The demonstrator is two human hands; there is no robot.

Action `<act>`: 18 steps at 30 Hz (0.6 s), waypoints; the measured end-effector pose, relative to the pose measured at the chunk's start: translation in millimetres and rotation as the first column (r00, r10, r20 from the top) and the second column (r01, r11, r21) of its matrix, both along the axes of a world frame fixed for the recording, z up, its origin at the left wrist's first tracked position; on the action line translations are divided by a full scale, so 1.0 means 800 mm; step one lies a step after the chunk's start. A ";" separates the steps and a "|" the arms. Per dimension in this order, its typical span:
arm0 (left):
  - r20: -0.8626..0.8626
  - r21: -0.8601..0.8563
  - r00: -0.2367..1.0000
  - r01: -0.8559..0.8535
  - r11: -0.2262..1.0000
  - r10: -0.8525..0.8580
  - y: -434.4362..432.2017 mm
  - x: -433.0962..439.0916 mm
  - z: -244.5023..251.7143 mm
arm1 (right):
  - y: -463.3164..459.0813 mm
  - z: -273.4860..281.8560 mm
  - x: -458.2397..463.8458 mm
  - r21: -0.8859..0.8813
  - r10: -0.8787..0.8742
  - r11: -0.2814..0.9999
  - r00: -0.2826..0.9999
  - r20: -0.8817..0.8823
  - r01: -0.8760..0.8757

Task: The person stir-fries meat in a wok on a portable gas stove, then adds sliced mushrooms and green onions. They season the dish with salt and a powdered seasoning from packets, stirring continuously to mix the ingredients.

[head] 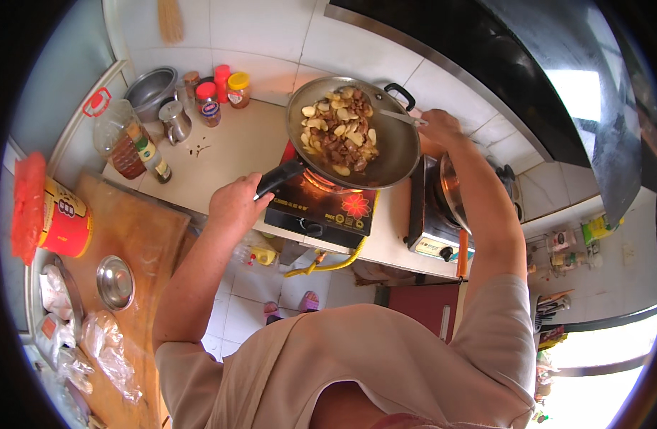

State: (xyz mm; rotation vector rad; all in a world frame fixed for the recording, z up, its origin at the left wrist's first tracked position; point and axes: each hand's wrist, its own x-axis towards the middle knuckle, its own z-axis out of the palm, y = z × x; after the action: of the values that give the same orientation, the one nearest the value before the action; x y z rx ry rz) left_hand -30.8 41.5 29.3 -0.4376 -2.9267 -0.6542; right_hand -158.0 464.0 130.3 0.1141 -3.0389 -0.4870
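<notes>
My left hand point(236, 202) is wrapped around the long black handle point(280, 178) of a wok point(400, 147). The wok is tilted over a gas stove point(320, 212), where a glowing orange flame shows beneath its near rim. Inside lie chunks of brown meat point(350, 153) mixed with pale slices of food point(340, 113). At the wok's far right, my right hand point(440, 127) grips a metal cooking utensil point(400, 115) that reaches toward the food; its working end is not clearly visible. A black loop handle point(400, 95) sits on the wok's far rim.
Right of the wok, a second stove point(433, 236) carries a lidded pan point(450, 185) with an orange handle point(462, 254). An oil jug point(122, 147), glass bottle point(154, 158), metal pitcher point(174, 122) and several jars point(238, 90) stand left. A yellow gas hose point(333, 265) hangs in front.
</notes>
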 end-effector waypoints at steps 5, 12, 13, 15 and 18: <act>-0.034 0.002 0.999 -0.010 1.000 0.010 0.001 0.000 -0.002 | -0.014 0.041 0.046 0.123 0.036 0.991 0.995 0.090 -0.047; 0.010 -0.002 1.000 -0.013 1.000 0.014 0.001 0.001 -0.001 | -0.042 0.036 0.032 0.171 0.036 0.984 0.998 0.046 -0.044; -0.007 -0.002 1.000 -0.015 1.000 0.015 0.002 0.001 0.000 | -0.056 0.026 0.025 0.186 -0.001 0.983 0.997 0.075 -0.013; -0.003 -0.004 1.000 -0.022 1.000 0.022 0.002 0.002 0.002 | -0.071 0.016 0.031 0.165 0.194 0.965 0.978 0.076 -0.204; 0.004 0.003 1.000 -0.019 1.000 0.019 0.004 0.002 0.004 | -0.067 0.032 0.071 0.245 0.359 0.894 0.927 0.107 -0.374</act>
State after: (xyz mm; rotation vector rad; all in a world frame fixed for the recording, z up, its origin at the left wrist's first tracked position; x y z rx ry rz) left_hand -28.8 44.7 32.2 -0.4078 -2.9295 -0.6582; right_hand -101.3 410.1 155.6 0.7129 -2.8820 -0.8558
